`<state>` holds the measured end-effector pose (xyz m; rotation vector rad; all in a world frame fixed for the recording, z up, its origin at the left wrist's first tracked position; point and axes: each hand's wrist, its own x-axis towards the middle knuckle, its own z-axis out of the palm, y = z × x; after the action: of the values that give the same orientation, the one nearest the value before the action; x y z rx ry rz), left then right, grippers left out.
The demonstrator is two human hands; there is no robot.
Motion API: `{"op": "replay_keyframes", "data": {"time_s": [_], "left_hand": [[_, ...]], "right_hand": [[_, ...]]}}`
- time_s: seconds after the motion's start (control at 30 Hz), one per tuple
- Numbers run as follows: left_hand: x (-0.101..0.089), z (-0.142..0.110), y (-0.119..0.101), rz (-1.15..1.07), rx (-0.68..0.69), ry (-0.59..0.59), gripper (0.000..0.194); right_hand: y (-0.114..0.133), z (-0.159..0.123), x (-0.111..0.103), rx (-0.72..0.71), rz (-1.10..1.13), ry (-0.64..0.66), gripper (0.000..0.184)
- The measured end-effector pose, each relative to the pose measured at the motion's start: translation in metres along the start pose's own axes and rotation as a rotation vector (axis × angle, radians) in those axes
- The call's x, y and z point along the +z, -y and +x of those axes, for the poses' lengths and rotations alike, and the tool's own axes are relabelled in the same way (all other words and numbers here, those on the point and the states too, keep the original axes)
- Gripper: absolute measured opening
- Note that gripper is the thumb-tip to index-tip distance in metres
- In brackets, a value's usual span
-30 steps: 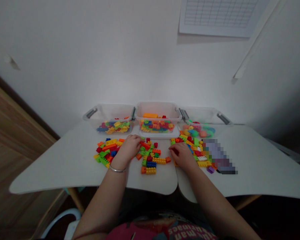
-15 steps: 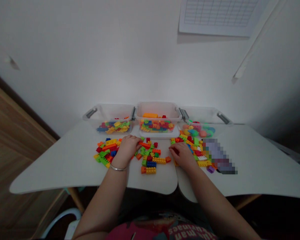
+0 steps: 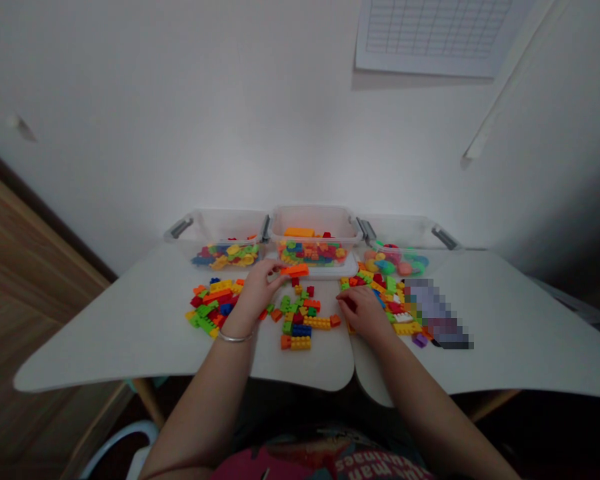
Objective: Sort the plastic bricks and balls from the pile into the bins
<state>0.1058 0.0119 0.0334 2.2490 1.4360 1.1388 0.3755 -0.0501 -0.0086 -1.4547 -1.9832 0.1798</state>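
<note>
My left hand (image 3: 260, 290) is raised above the loose plastic building bricks and pinches a long orange brick (image 3: 295, 270) at its fingertips, just in front of the middle bin. My right hand (image 3: 363, 310) rests palm-down at the edge of a right pile of bricks (image 3: 387, 300), its fingertips beside a small red brick (image 3: 349, 302). Whether those fingers hold anything is hidden. Between my hands lies a middle group of bricks (image 3: 300, 320), with a left pile (image 3: 213, 300) beyond my left wrist.
Several clear plastic bins with grey handles stand along the wall: left (image 3: 225, 223), middle (image 3: 314, 220), right (image 3: 405, 227), all holding coloured pieces. A pixelated object (image 3: 435, 313) lies on the white table (image 3: 520, 340), right of the bricks.
My left hand has lifted away from the middle group, carrying the orange brick up and forward toward the middle bin. My right hand has barely moved.
</note>
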Motion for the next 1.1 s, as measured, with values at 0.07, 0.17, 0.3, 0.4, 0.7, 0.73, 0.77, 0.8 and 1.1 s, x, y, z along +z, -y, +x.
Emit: {"op": "replay_keyframes", "data": {"time_s": [0.07, 0.17, 0.3, 0.4, 0.7, 0.73, 0.77, 0.8, 1.1], "left_hand": [[-0.001, 0.007, -0.01, -0.051, -0.038, -0.116, 0.018], [-0.008, 0.022, -0.027, 0.047, -0.011, -0.309, 0.019], [-0.018, 0.044, -0.045, 0.217, -0.018, -0.445, 0.023], [-0.014, 0.057, -0.05, 0.287, -0.046, -0.406, 0.024], [0.003, 0.072, -0.052, 0.348, -0.081, -0.159, 0.027], [0.003, 0.072, -0.052, 0.353, -0.088, -0.147, 0.028], [0.004, 0.072, -0.052, 0.36, -0.094, -0.139, 0.029], [0.004, 0.071, -0.052, 0.368, -0.094, -0.133, 0.031], [0.007, 0.065, -0.056, 0.45, -0.012, -0.098, 0.041]], "right_hand": [[0.001, 0.0, 0.0, 0.003, -0.003, -0.002, 0.013], [0.001, 0.0, 0.0, 0.002, -0.002, -0.002, 0.014], [-0.001, -0.001, 0.0, -0.005, -0.001, -0.004, 0.014], [0.0, -0.001, 0.0, -0.001, -0.003, 0.003, 0.015], [0.002, 0.0, -0.001, -0.003, -0.007, 0.005, 0.015], [0.002, 0.0, -0.002, 0.0, -0.007, 0.006, 0.015], [0.003, 0.0, -0.002, 0.002, -0.007, 0.006, 0.015], [0.003, 0.0, -0.002, 0.005, -0.006, 0.007, 0.015], [0.001, 0.0, -0.001, 0.0, 0.002, 0.01, 0.014]]}}
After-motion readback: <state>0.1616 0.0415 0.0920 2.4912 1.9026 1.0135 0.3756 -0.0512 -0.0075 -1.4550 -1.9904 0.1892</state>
